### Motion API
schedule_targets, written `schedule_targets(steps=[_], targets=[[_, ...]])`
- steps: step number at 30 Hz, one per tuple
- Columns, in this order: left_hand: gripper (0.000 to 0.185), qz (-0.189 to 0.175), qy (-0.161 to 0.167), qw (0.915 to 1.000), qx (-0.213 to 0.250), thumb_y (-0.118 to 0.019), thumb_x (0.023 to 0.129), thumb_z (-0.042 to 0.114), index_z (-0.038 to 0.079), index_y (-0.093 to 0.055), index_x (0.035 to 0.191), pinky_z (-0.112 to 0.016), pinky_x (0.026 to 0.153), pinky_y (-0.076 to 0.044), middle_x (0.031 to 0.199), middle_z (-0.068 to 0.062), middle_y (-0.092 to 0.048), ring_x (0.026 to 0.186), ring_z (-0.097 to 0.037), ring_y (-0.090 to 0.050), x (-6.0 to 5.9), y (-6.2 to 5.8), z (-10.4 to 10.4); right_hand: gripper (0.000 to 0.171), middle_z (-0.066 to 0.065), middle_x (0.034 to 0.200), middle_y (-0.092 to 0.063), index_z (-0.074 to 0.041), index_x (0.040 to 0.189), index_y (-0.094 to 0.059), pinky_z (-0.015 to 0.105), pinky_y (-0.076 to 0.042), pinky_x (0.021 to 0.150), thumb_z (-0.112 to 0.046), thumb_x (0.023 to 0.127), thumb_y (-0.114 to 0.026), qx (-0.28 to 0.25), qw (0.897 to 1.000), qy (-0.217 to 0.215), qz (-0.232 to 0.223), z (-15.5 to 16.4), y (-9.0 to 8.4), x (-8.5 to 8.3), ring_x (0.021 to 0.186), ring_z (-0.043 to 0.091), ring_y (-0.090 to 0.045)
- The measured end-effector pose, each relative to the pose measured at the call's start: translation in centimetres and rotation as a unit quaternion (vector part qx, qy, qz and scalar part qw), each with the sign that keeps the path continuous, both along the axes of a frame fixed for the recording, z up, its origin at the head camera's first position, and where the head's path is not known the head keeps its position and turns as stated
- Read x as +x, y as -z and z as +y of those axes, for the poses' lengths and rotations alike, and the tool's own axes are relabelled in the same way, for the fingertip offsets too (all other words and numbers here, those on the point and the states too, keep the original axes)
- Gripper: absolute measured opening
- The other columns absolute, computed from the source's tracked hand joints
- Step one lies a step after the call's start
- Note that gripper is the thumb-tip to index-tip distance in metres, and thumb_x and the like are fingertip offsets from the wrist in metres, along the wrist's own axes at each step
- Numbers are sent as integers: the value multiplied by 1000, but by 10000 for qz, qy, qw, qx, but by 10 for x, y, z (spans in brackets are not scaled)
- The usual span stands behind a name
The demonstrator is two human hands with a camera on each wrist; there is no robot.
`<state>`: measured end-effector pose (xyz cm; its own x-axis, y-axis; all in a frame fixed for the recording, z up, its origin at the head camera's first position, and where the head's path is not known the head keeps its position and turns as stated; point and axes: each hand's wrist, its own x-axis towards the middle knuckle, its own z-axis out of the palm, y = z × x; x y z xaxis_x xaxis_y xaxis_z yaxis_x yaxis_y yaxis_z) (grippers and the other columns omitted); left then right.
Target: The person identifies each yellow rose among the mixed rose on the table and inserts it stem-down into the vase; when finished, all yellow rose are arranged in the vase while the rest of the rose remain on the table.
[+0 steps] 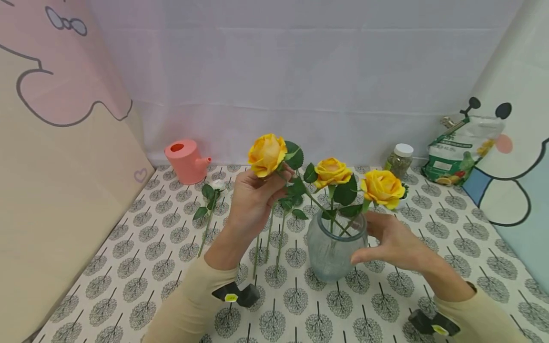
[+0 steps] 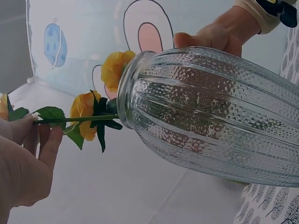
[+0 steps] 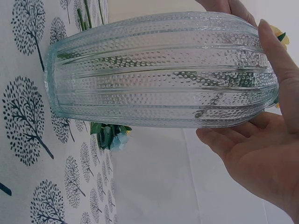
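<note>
My left hand [image 1: 253,205] pinches the stem of a yellow rose [image 1: 267,155] just under its bloom. That stem slants down to the right into the mouth of a ribbed clear glass vase [image 1: 329,259]. Two more yellow roses, a middle bloom [image 1: 332,172] and a right-hand bloom [image 1: 382,188], stand in the vase. My right hand [image 1: 396,243] holds the vase by its upper right side, thumb in front and fingers behind. In the right wrist view the vase [image 3: 159,79] stands on the tablecloth.
On the tree-patterned tablecloth [image 1: 296,300], a white rose [image 1: 217,185] and several green stems [image 1: 280,243] lie left of the vase. A pink watering can [image 1: 186,162] stands back left. At back right are a white-lidded jar [image 1: 399,162] and a green-and-white bag [image 1: 459,150].
</note>
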<state>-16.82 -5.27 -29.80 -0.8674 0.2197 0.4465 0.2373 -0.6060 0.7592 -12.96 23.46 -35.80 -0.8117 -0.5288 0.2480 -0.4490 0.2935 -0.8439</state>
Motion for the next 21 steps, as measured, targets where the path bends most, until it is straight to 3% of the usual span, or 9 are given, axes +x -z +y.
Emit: schedule_targets(steps=[2, 9, 16, 21], targets=[[44, 12, -2, 10000, -53, -48, 95, -18, 16, -75, 97, -19, 70, -58, 95, -2, -69, 89, -12, -67, -1, 1, 1, 70, 14, 130, -62, 6, 135, -55, 19, -42, 104, -2, 73, -87, 8, 10000, 24, -28, 0, 0, 1, 120, 13, -60], [45, -138, -111, 9998, -69, -49, 95, -18, 17, -78, 92, -18, 69, -57, 96, -1, -73, 93, -14, -69, -2, 3, 4, 82, 24, 136, -55, 10, 141, -43, 18, -43, 101, -6, 74, -88, 125, 9993, 230, -282, -1, -3, 6, 126, 42, -53], [43, -222, -235, 9989, -340, -53, 95, -15, 19, -78, 88, -18, 71, -56, 96, 0, -74, 97, -16, -70, -4, 5, 6, 99, 30, 142, -45, 5, 151, -27, 20, -43, 103, 1, 72, -87, -253, 9996, -121, -62, -2, 1, 4, 128, 2, -50], [40, -241, -332, 9985, -358, -55, 95, -14, 18, -78, 88, -20, 72, -57, 94, -1, -75, 96, -16, -70, -4, 7, 7, 100, 30, 142, -45, 5, 151, -26, 20, -43, 102, 1, 73, -87, -272, 9995, -172, -44, -1, 1, 3, 127, -1, -49]])
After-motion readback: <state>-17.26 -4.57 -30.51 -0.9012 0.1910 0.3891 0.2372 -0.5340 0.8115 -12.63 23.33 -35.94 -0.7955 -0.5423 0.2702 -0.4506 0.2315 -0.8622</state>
